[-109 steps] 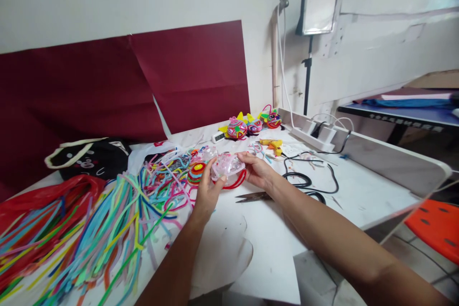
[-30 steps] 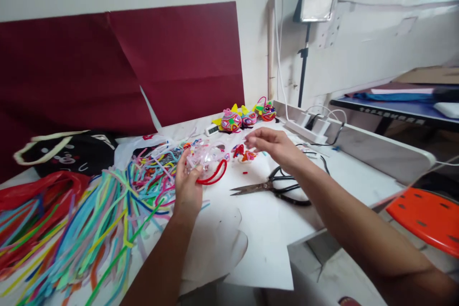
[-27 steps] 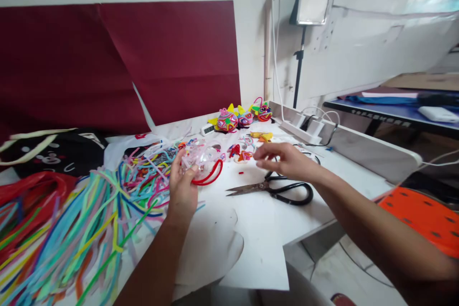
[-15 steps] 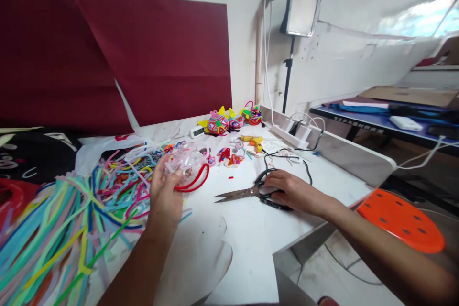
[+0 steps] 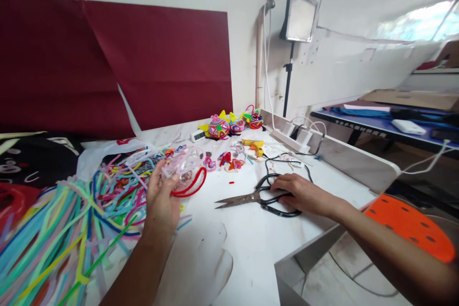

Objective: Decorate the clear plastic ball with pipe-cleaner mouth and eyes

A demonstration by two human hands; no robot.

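My left hand (image 5: 163, 196) is closed around a see-through, rounded plastic piece (image 5: 184, 165) with pale pink bits on it. A red pipe cleaner (image 5: 193, 189) loops out from it to the right. Scissors (image 5: 247, 198) with dark blades and black handles lie on the white table, tips pointing left. At their handles is my right hand (image 5: 304, 193), its fingers loosely apart and touching or just over the loops. A tiny red snippet (image 5: 231, 182) lies beyond the blades. Left of my left hand spreads a heap of coloured pipe cleaners (image 5: 71, 229).
Several colourful fish-like ornaments (image 5: 218, 126) stand at the back beside a small digital timer (image 5: 197, 136). A yellow glue gun (image 5: 254, 146) lies before a white power strip (image 5: 294, 138), with black cord trailing. An orange stool (image 5: 409, 224) stands at the right.
My right hand has slid slightly right along the scissors' handles, and more of the loops shows. The scissors stay in place on the table. My left hand keeps its hold.
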